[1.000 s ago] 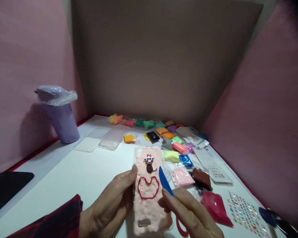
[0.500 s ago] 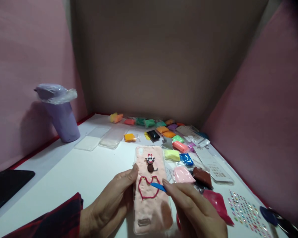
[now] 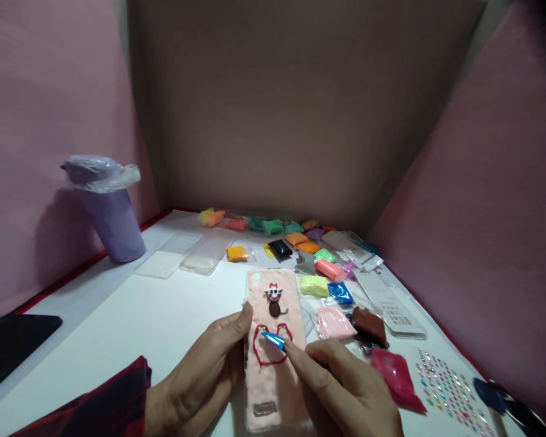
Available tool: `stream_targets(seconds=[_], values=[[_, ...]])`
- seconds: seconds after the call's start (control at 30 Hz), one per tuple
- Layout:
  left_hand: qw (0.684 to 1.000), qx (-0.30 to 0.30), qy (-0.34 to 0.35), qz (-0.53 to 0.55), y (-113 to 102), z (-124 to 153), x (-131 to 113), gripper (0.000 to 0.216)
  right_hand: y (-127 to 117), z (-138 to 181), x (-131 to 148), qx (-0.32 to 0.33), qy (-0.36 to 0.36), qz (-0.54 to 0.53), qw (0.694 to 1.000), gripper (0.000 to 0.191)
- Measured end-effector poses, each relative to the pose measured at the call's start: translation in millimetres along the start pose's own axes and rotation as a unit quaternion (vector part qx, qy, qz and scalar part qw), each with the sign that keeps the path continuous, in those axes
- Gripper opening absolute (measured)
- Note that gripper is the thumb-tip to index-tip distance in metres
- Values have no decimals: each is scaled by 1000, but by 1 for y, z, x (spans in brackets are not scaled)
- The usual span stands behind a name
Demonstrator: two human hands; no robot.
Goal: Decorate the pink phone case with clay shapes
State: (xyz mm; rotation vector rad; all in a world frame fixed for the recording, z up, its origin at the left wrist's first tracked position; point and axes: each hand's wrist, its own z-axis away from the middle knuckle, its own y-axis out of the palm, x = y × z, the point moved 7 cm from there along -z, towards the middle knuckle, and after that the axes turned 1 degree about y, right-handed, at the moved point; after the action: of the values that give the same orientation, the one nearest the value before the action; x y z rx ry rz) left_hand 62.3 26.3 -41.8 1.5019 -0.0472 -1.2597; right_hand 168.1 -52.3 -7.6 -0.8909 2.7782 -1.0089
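My left hand [image 3: 204, 364] is closed on the left edge of a phone case [image 3: 275, 382] covered in pale pink clay, holding it tilted up above the table. A small cat figure [image 3: 274, 300] with a white face and brown body decorates its upper part. Below that runs a red clay outline [image 3: 255, 349] with tiny yellowish bits at its upper lobes. Between the fingers of my right hand [image 3: 346, 382] is a blue pointed modelling tool [image 3: 273, 340]. Its tip lies over the upper left lobe of the outline; whether it touches the clay I cannot tell.
Packets of coloured clay [image 3: 337, 321] spread along the right and back of the white table [image 3: 177, 309]. Clear phone cases [image 3: 207, 252] lie at the back left, near a purple bin [image 3: 113, 218]. A gem sticker sheet [image 3: 452, 388] and scissors [image 3: 505, 400] are at the right.
My right hand has shifted left with the blue modelling tool, from the middle of the red outline to its upper left lobe. My left hand and the phone case stay nearly in place.
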Motion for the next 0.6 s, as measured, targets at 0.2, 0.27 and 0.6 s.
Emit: stream_targets(seconds=[0.2,0.27,0.6], values=[[1000,10,3,1,1,-1,1,36,1,2,0,-21,1,5,1000,43],[1000,0,11,2,1,0,-1,35,0,1,3,-35,0,13,999,41],[999,40,17,15,17,3,-8,41,1,1,11,-52,4,61,997,38]])
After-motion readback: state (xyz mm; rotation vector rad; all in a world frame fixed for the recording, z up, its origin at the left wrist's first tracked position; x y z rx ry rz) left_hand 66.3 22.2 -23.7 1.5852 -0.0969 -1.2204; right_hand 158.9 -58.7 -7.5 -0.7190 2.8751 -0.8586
